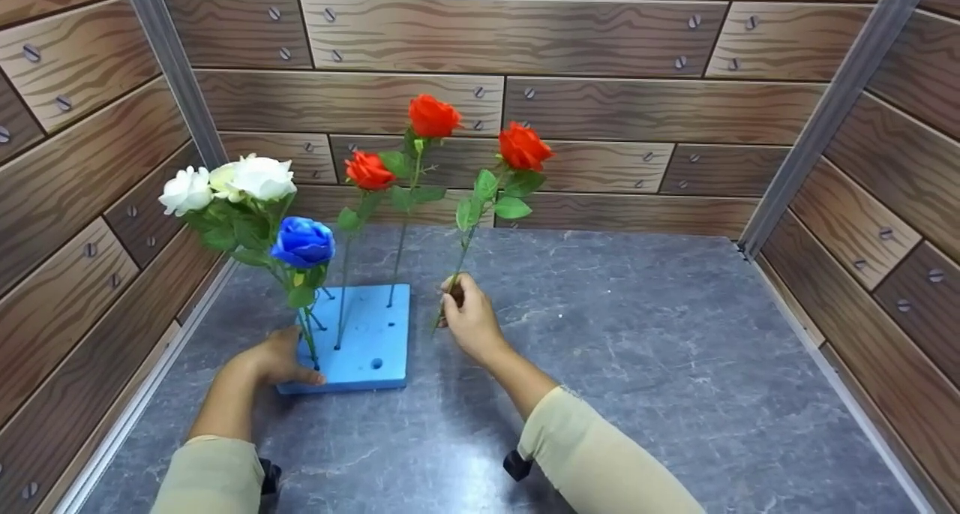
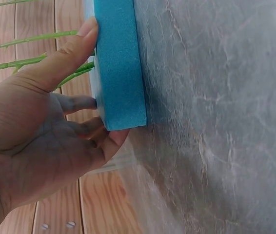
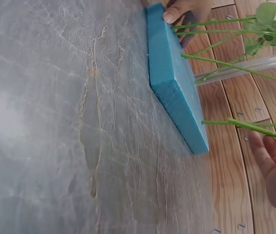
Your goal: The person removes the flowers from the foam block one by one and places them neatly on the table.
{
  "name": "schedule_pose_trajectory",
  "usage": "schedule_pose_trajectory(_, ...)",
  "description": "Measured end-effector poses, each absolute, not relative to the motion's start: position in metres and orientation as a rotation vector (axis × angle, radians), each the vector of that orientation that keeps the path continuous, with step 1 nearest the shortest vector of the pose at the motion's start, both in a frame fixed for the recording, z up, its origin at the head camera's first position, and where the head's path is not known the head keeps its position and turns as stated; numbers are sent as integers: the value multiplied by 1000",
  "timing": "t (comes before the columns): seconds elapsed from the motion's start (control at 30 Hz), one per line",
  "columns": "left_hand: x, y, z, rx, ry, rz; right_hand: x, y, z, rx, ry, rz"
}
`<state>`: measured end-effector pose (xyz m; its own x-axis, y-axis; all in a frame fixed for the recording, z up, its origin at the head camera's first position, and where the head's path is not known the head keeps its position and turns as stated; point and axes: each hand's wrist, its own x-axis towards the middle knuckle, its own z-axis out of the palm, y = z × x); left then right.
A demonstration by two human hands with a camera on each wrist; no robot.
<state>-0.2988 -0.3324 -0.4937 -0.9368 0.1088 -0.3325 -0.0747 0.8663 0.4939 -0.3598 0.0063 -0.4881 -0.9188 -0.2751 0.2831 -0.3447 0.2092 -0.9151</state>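
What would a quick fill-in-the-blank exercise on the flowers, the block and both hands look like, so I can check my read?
1. The loose red rose is held in the person's ____ hand.
2. The left hand grips the block, whose colour is ____.
3. The head view shows red roses numbering ____ in all, the held one included.
4. The blooms farthest left in the head view are ____.

Missing words: right; blue; three; white.

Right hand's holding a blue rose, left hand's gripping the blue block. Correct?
Rose colour is wrong: the head view shows the right hand holding a red rose. The left hand is gripping the blue block, as you say.
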Motion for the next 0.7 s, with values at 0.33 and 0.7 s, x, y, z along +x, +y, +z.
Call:
schedule_pose_trajectory(0.33,-299,-336,-492,28,2682,736,-357,23,-493,631,-2480,1857)
schedule_pose_trajectory(0.7,-298,-334,-494,27,2664,748,-351,37,-499,609,-2632,1901)
